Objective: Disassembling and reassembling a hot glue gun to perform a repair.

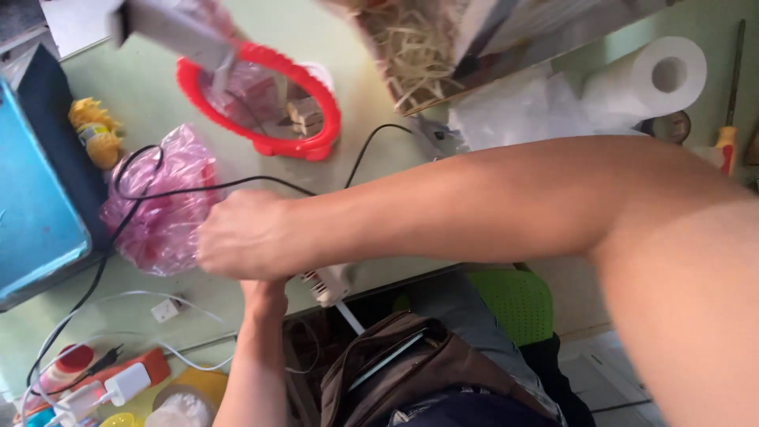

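A pale green tabletop (pixel 158 95) fills most of the head view, crowded with odds and ends and seen at a tilt, with a darker gap of floor and a green plastic stool (pixel 518 300) below its edge. At the far left a blue box (pixel 35 205) sits by a yellow toy-like object (pixel 96 130), and under them lie white chargers and cables (pixel 118 383) beside a red item (pixel 75 360). Next comes a crumpled pink plastic bag (pixel 158 209), lying flat on the table with a black cable (pixel 205 187) looped across its top; the bag's long axis runs roughly up and down the picture, from the cable loop toward the table's near edge. The right hand (pixel 237 236) reaches across from the right and rests curled at the bag's right side, touching it, but whether its fingers pinch the plastic or the cable cannot be told, since they are turned away. The left hand (pixel 265 291) comes up from below and is hidden under the right one, so its grip cannot be told either. Just beside them a white power strip (pixel 328 283) hangs at the table edge. Above sits a red round frame (pixel 265 99) holding small wooden blocks, then a box of straw (pixel 411 55), white wrapping, and a paper roll (pixel 660 75). A brown bag (pixel 411 368) lies open below.
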